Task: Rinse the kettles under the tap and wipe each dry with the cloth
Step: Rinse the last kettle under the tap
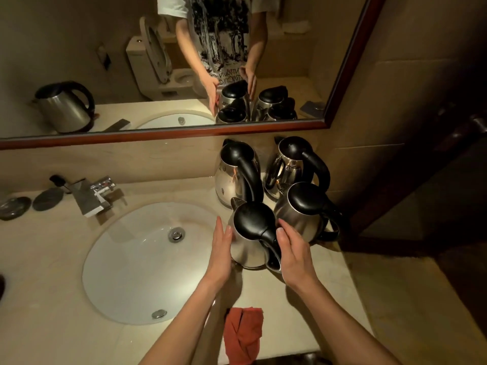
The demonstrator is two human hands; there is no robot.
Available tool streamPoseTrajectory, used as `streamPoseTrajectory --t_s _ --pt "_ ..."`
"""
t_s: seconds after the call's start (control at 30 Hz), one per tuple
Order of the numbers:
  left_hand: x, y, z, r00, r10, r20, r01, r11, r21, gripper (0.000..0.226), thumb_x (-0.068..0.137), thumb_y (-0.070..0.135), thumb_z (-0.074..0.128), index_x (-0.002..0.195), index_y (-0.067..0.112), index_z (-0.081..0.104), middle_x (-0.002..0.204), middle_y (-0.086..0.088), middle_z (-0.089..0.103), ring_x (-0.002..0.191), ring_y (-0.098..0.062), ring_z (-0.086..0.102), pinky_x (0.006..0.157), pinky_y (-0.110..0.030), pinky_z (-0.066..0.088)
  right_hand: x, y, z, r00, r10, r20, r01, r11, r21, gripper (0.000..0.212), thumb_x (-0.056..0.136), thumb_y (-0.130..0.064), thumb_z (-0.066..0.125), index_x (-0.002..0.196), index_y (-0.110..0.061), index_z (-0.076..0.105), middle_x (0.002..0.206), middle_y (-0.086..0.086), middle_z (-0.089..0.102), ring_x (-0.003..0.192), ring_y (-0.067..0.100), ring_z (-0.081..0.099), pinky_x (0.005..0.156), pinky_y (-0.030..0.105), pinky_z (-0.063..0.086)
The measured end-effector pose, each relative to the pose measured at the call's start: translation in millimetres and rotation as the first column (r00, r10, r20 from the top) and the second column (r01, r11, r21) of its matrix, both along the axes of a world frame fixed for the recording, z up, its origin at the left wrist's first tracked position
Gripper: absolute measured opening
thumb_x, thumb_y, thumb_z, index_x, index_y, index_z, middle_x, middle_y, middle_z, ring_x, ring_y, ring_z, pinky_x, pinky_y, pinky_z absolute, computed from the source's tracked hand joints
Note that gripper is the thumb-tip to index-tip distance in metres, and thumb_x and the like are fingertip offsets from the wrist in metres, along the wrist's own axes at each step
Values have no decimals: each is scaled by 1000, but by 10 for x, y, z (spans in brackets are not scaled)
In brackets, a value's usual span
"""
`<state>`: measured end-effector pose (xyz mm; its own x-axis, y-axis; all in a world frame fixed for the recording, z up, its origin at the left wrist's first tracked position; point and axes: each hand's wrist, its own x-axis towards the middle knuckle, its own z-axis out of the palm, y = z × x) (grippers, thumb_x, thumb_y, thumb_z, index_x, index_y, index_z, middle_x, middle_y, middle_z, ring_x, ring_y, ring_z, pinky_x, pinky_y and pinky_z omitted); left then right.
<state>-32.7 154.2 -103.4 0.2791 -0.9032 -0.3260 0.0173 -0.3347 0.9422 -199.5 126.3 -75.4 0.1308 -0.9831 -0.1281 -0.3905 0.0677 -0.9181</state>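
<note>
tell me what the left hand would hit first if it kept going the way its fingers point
Likely the rear left steel kettle with the black handle. The left hand lies flat along the nearest steel kettle, fingers pointing away towards the wall; depth is unclear.

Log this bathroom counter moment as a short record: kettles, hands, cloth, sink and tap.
kettles: four steel kettles with black lids, clustered on the counter right of the sink
nearest kettle: upright, between both hands
left hand: straight fingers flat against the kettle's left side
right hand: relaxed fingers at its handle side, grip not clear
cloth: red, crumpled, at the counter's front edge
sink: white basin, no water seen
tap: chrome, behind the basin, not running
</note>
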Motion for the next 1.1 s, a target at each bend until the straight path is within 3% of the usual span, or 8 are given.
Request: streamPoseTrajectory --t_s 0.1,0.13,0.23,0.33,0.47,0.57,0.8,1.1 --pt "158 149 168 956 -85 282 100 994 -38 82 94 71 32 159 32 0 165 15 2 153 -5 -1 126 -34 4 23 41 163 971 138 -196 -163 980 -115 83 88 -76 35 157 -30 32 161 -9 36 149 4 26 121 26 21" --pt "224 210 223 883 -109 457 145 988 -45 83 93 73 29 159 30 0 166 12 1 154 -7 -2 126 -35 2 29 41 187 936 176 -304 -235 957 -168 94 86 -80 33 162 -26 24 168 -7 24 155 6 14 125 29 14" --pt "393 384 510 495 -68 866 205 978 -41 87 91 79 13 160 26 3 168 -2 2 155 -19 -3 126 -43 0 85 15 328 821 193 -537 -404 861 -309 108 83 -92 18 165 -22 8 173 -4 -1 158 10 -14 127 36 -8" --pt "503 613 886 226 38 973 171 982 -78 83 96 73 19 161 21 14 167 -12 10 155 -29 7 125 -51 5 217 21 593 803 189 -565 -456 806 -378 115 79 -96 9 165 -20 3 173 1 -6 157 14 -21 127 42 -14" --pt "714 992 1244 67 108 992 67 991 -113 80 97 68 28 159 17 26 165 -16 21 153 -34 17 123 -55 11 493 155 852 807 244 -538 -527 708 -469 111 85 -90 24 165 -15 6 173 5 -5 158 17 -20 128 48 -11" --pt "934 1378 1373 21 83 996 -51 995 -82 83 96 72 21 159 18 26 165 -15 21 153 -34 17 123 -56 13 806 352 915 811 320 -490 -562 662 -496 111 85 -89 26 166 -15 5 173 6 -3 158 16 -19 128 48 -9" --pt "1761 2404 1392 74 107 991 -324 943 -78 87 93 76 18 161 24 9 168 -12 9 155 -29 6 125 -52 8 1939 1002 903 717 500 -486 -697 531 -482 114 82 -94 19 166 -16 6 174 5 -1 159 18 -14 129 51 -4" --pt "3283 3439 1295 166 222 961 -430 893 -132 89 90 76 23 160 30 -8 168 -3 -8 154 -20 -9 124 -41 -6 3714 1982 824 659 607 -444 -750 486 -449 118 80 -95 19 165 -15 8 174 4 3 160 17 -7 130 45 -1"
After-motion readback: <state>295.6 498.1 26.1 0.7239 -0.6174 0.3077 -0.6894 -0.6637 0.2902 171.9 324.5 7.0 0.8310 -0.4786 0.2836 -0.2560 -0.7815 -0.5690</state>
